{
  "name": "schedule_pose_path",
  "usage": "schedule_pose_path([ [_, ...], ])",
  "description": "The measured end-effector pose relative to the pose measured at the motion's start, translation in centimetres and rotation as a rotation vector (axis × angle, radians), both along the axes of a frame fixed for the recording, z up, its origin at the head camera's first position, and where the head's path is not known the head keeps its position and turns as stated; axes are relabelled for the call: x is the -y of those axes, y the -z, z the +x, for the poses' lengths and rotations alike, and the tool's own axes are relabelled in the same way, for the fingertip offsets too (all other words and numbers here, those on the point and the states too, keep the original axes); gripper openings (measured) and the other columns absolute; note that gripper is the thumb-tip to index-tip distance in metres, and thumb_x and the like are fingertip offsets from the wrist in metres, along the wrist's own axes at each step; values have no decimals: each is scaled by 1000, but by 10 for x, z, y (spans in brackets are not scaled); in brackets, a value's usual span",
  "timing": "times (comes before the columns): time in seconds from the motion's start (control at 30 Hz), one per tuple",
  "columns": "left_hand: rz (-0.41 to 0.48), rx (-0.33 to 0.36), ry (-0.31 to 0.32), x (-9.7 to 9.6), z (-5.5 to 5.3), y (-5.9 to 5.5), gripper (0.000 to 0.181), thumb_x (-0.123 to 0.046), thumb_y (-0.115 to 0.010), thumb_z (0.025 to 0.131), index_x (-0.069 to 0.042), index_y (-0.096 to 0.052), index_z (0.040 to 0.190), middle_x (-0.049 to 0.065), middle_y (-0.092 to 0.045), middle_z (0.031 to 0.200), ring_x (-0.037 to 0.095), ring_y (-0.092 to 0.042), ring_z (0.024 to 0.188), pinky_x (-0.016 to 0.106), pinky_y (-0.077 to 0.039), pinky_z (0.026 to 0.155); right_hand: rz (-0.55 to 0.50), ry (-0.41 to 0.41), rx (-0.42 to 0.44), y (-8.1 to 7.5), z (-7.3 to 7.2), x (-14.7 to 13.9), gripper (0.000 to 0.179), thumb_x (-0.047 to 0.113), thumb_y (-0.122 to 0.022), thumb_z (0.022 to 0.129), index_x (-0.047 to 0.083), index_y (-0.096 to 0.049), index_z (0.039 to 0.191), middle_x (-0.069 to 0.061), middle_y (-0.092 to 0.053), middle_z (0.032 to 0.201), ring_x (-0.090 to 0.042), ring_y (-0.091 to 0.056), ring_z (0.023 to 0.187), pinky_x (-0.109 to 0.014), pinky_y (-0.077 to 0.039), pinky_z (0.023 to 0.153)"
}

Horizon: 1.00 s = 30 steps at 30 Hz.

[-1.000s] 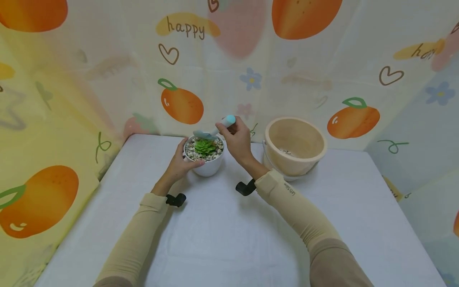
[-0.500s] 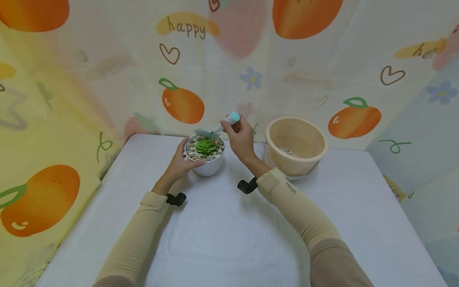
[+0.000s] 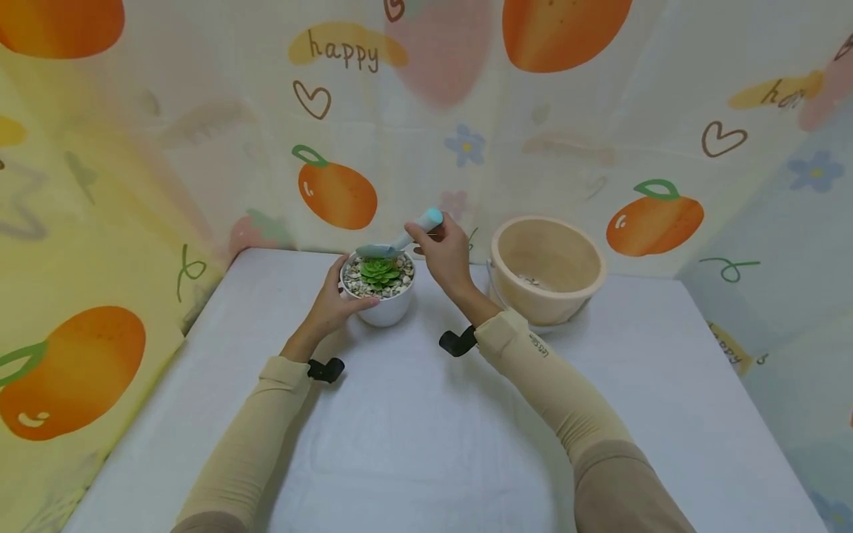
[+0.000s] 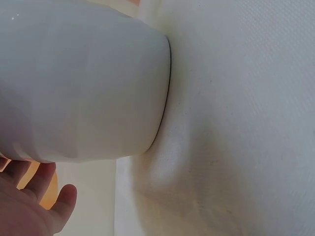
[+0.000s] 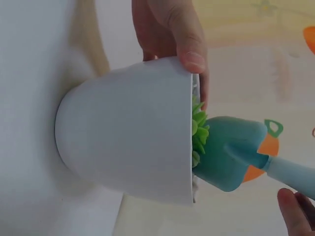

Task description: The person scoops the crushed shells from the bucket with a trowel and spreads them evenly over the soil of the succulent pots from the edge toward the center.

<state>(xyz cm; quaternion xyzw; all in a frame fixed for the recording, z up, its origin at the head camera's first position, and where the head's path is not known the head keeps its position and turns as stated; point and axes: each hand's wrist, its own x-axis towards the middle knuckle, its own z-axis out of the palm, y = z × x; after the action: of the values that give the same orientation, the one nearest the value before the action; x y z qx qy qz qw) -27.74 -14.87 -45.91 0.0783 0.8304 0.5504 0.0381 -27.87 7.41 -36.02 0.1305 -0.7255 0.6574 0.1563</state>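
Note:
A white pot [image 3: 388,309] with a green succulent [image 3: 379,272] ringed by small pebbles [image 3: 402,284] stands upright on the table. My left hand [image 3: 329,305] grips it from the left, thumb at the near rim and fingers around the side. In my right hand [image 3: 449,255] is the handle of a small blue-green trowel [image 3: 408,234]. The right wrist view shows the trowel's blade [image 5: 229,152] over the pot's mouth, close to the leaves [image 5: 199,129]. In the left wrist view, the pot's smooth wall [image 4: 93,83] hides most of the fingers.
To the right stands a large beige bucket [image 3: 548,302] with a thin handle and a few pebbles [image 3: 530,280] at its bottom. A white cloth covers the table [image 3: 406,437]. Close behind the pot hangs a printed curtain [image 3: 413,163].
My right hand has risen slightly, and the trowel's blade has shifted a little at the pot's far rim. The left hand and pot stay in place.

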Motion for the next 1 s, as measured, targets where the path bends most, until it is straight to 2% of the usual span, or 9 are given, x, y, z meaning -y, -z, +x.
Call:
schedule_pose_path([
  [0.1,-7,1,-3,0,-1,1,112,-37,-81,78,-18,-4,157,10,-9,164,33,-16,149,59,-21,118,-8,32,-24,0,0,-1,21,17,-73,88,1,-62,99,-19,-69,94,-31,-69,87,-33,-60,78],
  [0.2,-13,8,-5,0,-1,1,112,-36,-81,79,-17,-3,158,11,-9,164,34,-16,150,58,-21,118,-8,62,-48,0,0,-2,22,16,-74,87,1,-64,100,-18,-70,94,-22,-69,86,-26,-58,76],
  [0.3,-19,11,1,0,-1,1,112,-36,-80,79,-17,-3,158,11,-8,164,34,-15,150,59,-20,118,-13,66,-57,-1,0,-4,26,14,-73,88,-2,-64,106,-20,-70,99,-21,-69,89,-27,-58,78],
  [0.4,-25,7,1,0,0,-1,112,-36,-81,79,-16,-4,157,12,-10,163,34,-15,150,58,-20,119,-25,52,-49,-4,0,-6,29,12,-71,89,-5,-63,110,-23,-69,103,-28,-69,95,-28,-59,79],
  [0.6,-42,-8,3,0,1,-3,111,-36,-81,78,-13,-6,157,13,-14,162,33,-16,150,58,-20,119,-47,54,-18,-7,1,-10,28,6,-70,89,-7,-63,113,-28,-68,107,-32,-68,97,-25,-57,78],
  [0.83,-33,-11,10,0,0,-4,113,-36,-81,78,-13,-4,157,14,-12,163,35,-17,149,58,-22,118,-89,48,-1,-10,0,-15,28,3,-70,88,-7,-63,113,-29,-68,106,-12,-67,88,-26,-59,79],
  [1.0,-23,11,2,1,-1,-3,114,-38,-82,77,-15,-5,157,12,-12,163,34,-18,149,57,-23,118,-123,29,6,-12,-1,-21,29,6,-71,87,-5,-64,113,-19,-70,100,-6,-67,84,-27,-59,78],
])
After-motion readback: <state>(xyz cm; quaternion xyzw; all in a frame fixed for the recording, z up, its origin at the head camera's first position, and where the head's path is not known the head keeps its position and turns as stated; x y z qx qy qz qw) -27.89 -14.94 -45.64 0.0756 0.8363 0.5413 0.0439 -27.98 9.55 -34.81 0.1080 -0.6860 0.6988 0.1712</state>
